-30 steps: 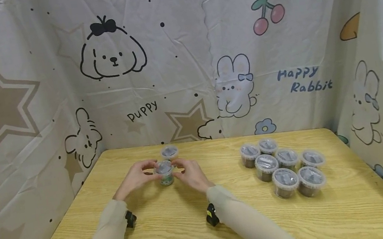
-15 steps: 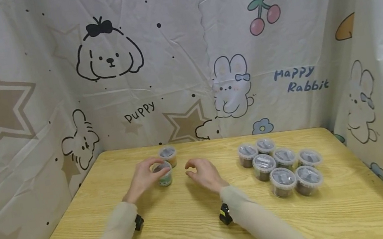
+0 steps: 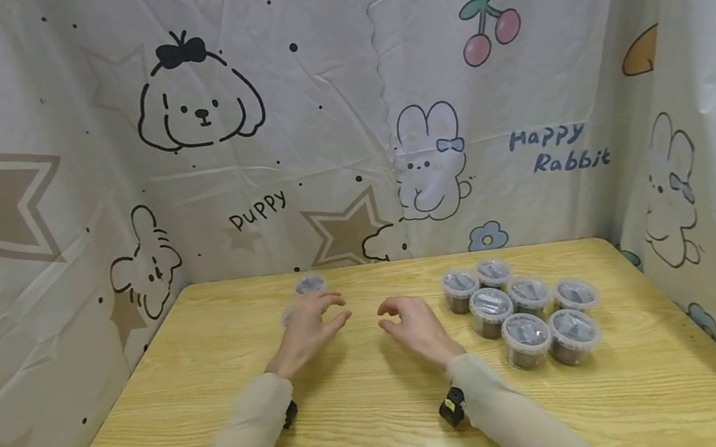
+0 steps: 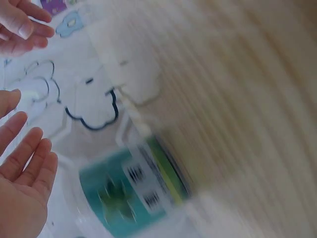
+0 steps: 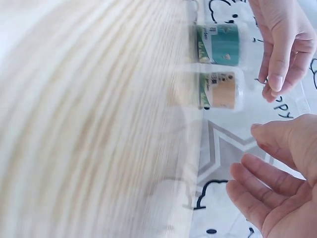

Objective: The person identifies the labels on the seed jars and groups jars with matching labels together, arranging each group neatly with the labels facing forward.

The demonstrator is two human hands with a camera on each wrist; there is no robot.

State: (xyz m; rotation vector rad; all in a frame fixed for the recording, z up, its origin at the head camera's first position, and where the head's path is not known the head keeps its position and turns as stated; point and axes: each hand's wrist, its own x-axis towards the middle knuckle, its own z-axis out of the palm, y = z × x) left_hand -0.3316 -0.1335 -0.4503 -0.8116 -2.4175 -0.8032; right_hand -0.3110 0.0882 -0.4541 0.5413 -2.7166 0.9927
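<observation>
My left hand hovers over the table with fingers loosely bent, holding nothing. It largely hides a small lidded plastic tub in the head view. That tub's teal label with a green star-shaped plant shows in the left wrist view. Behind it stands a second tub, whose label looks orange-tan in the right wrist view, where the teal tub stands beside the orange-tan tub. My right hand, also bare of any object, has bent fingers and faces the left hand across a gap.
Several lidded tubs with dark contents stand clustered on the right part of the wooden table. A printed fabric curtain encloses the back and both sides.
Both hands have let go of the teal-labelled tub, the right one first. Each has moved rightward, and the tub stays standing in front of the orange-tan one.
</observation>
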